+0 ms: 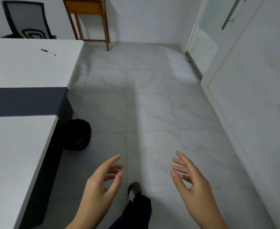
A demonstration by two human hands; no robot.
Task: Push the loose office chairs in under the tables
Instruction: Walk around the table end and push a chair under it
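Note:
An office chair (27, 20) with a grey mesh back in a black frame stands at the far left, behind the far white table (28, 66); only its backrest and seat edge show. A nearer white table (15, 154) runs along the left edge. My left hand (101, 184) and my right hand (192, 180) hang over the floor at the bottom middle, both empty with fingers spread. Neither hand touches a chair or a table.
A black waste bin (79, 135) stands on the floor beside the near table. A pen (48, 52) lies on the far table. A wooden stand (88, 19) is against the back wall. A glass door (215, 30) is at right. My foot (134, 190) steps on grey tiles.

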